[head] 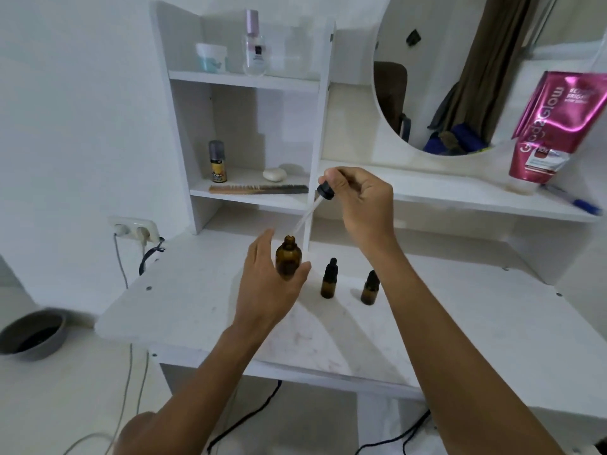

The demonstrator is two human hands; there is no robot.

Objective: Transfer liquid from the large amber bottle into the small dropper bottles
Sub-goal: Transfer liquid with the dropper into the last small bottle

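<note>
Fingers (pixel 267 239) round uncapped amber bottle (pixel 288 259), dropper (pixel 308 211) above mouth

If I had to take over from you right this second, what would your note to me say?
Left hand: holds the large amber bottle, uncapped, between thumb and fingers.
Right hand: pinches the dropper by its top, with the glass tip just above the bottle's mouth.
Two small dropper bottles stand capped on the table, right of the large one.
Done: large bottle opened. I cannot tell if the dropper holds liquid.
Left: uncap and fill both small bottles.
</note>
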